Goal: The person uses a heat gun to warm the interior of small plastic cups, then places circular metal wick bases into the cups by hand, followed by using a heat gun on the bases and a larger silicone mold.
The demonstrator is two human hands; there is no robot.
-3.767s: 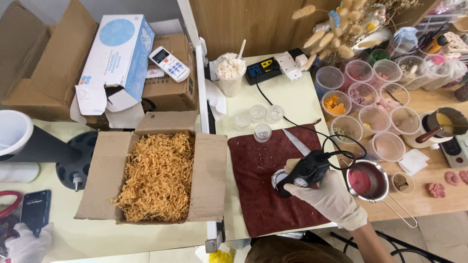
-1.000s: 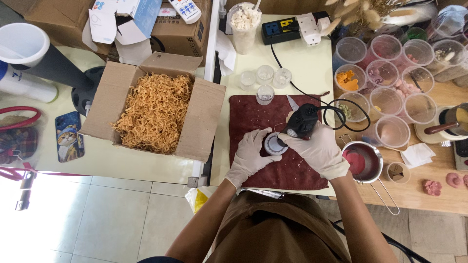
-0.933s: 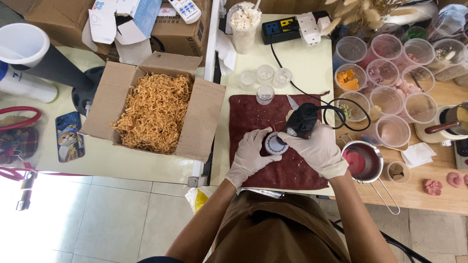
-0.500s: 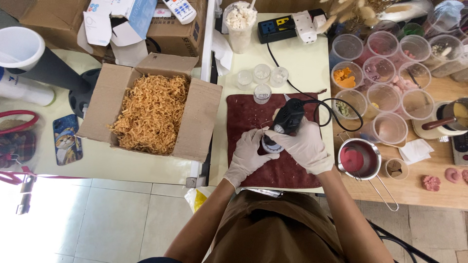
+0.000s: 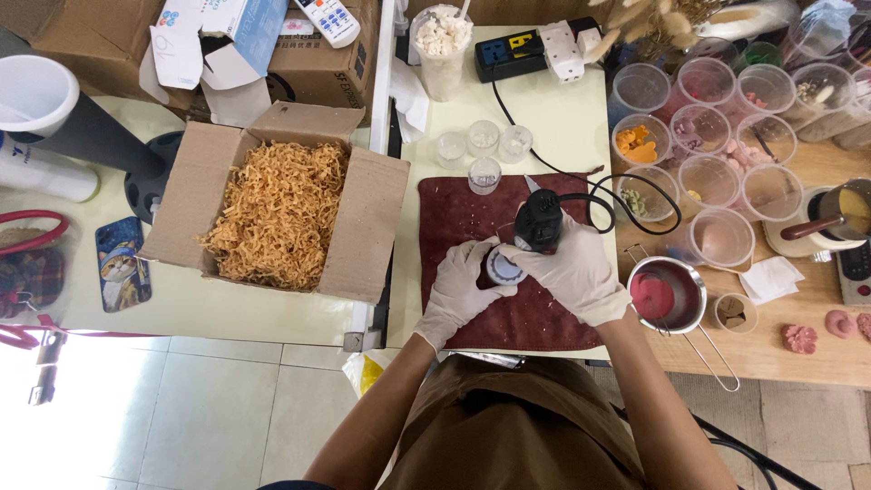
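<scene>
Both gloved hands met over the dark red mat (image 5: 517, 308): the left hand (image 5: 460, 289) curled round a small round jar (image 5: 504, 268), holding it on the mat, while the right hand (image 5: 573, 272) was clamped on a black corded tool (image 5: 538, 220) tipped down toward the jar's top. The mat lay on a pale table (image 5: 553, 127), with small clear cups (image 5: 483, 172) just beyond it, an open cardboard box (image 5: 372, 227) of tan shredded filling to the left, tubs of coloured bits and a metal pot (image 5: 667, 295) to the right, and tiled floor below
</scene>
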